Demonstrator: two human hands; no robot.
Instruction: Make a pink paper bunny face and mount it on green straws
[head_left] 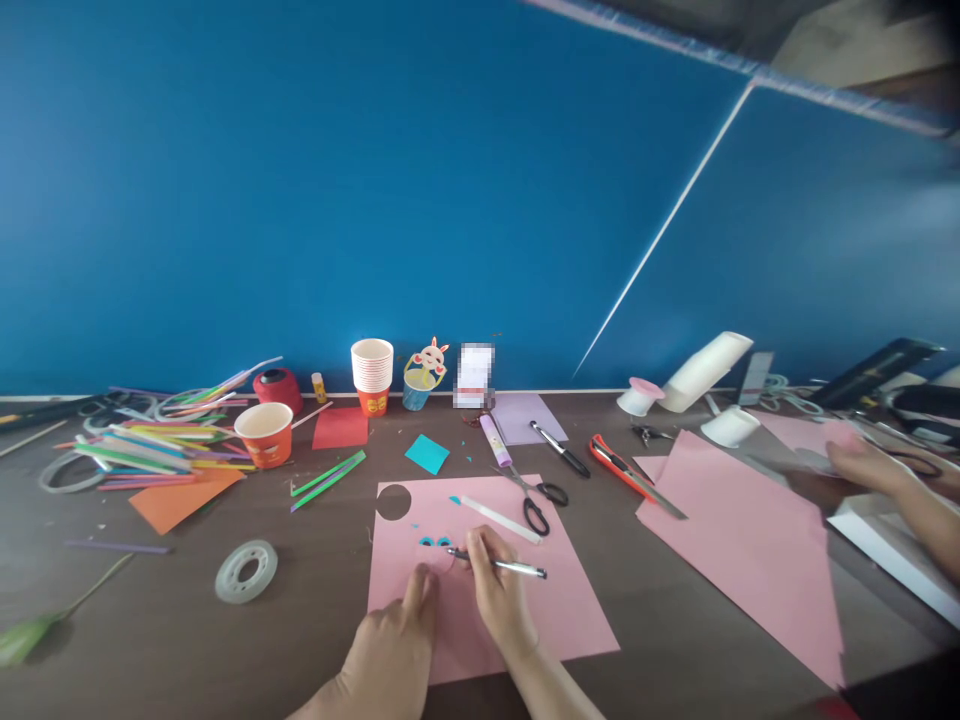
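Note:
A pink sheet of paper [555, 610] lies in front of me, with a round hole cut near its far left corner. My right hand [499, 590] grips a silver and black pen [517, 568], its tip resting by two small blue and black eye shapes [435, 542] on the pink surface. With fingertips stretched out, my left hand [394, 640] presses on the pink paper just below those shapes. Whether a separate pink piece lies beneath the fingers is hard to make out. Close beyond my right hand are a translucent white stick [501, 520] and black-handled scissors [536, 500].
Pink sheets [742, 550] and an orange utility knife [622, 470] lie at right; another person's hand [870, 460] is beyond them. A tape roll [247, 572], paper cups [373, 375], a glue stick [495, 440] and colourful straws [150, 450] are around.

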